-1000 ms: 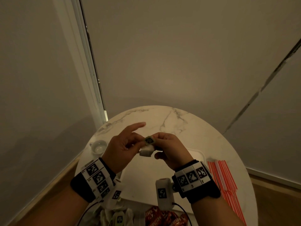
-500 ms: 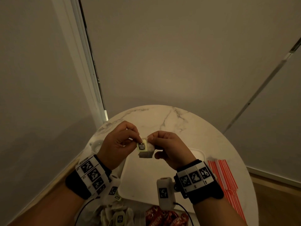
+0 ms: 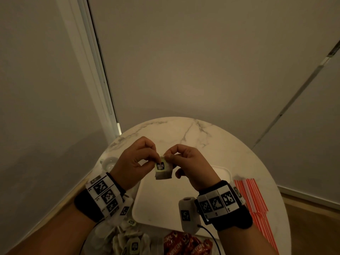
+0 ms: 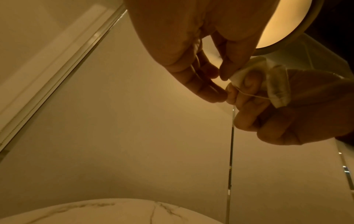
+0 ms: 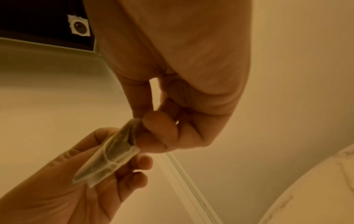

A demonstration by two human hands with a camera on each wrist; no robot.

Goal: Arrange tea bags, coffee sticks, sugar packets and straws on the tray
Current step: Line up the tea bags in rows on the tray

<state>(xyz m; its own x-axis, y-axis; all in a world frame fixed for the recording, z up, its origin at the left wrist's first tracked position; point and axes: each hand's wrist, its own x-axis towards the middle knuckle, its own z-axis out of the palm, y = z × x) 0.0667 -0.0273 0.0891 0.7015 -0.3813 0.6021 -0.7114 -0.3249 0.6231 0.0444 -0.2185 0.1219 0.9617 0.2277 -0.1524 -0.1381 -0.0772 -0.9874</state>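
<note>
Paper, thin and limp: the tea bag [image 3: 162, 171] hung above the tray [image 3: 158, 205], pinched at its top by the left hand [image 3: 135, 162] and the right hand [image 3: 191, 165], fingertips clamped on its upper edge and tag. Its string [image 4: 252, 95] ran across the right fingers. A tug from either hand could have torn the tag off or snagged the string. Had one pinch slipped, the bag might have dropped crooked onto the tray, or near the straws [image 3: 254, 201] right of it.
</note>
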